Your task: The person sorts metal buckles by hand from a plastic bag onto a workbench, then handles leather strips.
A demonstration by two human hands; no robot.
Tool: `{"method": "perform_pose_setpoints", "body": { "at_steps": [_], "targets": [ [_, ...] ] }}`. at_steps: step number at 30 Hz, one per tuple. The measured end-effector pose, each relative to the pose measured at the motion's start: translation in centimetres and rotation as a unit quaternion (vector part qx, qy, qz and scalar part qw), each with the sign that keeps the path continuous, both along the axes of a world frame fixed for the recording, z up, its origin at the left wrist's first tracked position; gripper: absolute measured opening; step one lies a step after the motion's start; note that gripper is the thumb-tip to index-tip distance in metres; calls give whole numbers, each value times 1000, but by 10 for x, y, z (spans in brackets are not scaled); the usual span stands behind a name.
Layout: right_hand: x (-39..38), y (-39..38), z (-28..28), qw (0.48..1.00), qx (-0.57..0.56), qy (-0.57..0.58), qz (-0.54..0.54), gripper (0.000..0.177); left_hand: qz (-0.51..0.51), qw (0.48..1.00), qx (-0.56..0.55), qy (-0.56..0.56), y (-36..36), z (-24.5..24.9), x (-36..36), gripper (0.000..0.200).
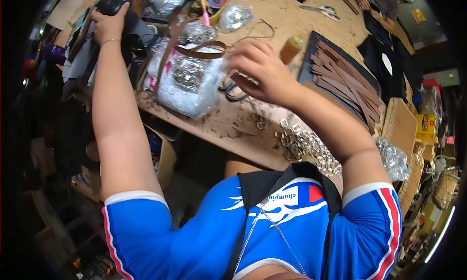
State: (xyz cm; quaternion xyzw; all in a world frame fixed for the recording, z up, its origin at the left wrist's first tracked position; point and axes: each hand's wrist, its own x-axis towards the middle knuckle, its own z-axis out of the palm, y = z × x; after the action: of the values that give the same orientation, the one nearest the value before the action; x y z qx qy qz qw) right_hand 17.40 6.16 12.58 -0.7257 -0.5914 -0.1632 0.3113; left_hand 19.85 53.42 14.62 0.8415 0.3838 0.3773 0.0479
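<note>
At the upper left, my left hand [109, 24] is closed around a rounded black object [110, 5], beside dark and grey sheets. My right hand [258, 68] is over the table, its fingers bent and smeared by motion; whether it holds anything is unclear. Just left of it lie a brown leather strap [202, 52] and a clear plastic bag [187, 92] with shiny metal pieces. Dark-handled scissors [234, 91] are partly hidden beneath my right hand. Small metal buckles [309, 146] lie in a pile near the table's front edge.
Brown leather strips [343, 80] lie on a black sheet at the right. Behind my right hand stands an amber bottle [291, 49]. Scissors [321, 11] and a yellow tub [219, 0] are farther back. A co-worker's hands [377, 15] are at the top right.
</note>
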Motion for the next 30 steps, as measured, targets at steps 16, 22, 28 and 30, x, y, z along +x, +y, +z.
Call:
{"method": "perform_pose_setpoints", "body": {
  "at_steps": [16, 22, 28, 30],
  "targets": [
    [112, 316, -46, 943, -318, 35, -95, 30, -212, 954, 79, -196, -39, 15, -30, 113],
    [118, 316, -63, 957, -282, -41, -61, 26, -214, 945, 131, -210, -50, 7, -26, 112],
    [111, 306, -68, 979, -203, -34, 2, 27, -250, 924, 97, -274, -30, -6, -32, 111],
    [106, 306, -62, 973, -230, 7, -11, 27, -218, 920, 142, -295, -18, -17, -36, 115]
  ]
}}
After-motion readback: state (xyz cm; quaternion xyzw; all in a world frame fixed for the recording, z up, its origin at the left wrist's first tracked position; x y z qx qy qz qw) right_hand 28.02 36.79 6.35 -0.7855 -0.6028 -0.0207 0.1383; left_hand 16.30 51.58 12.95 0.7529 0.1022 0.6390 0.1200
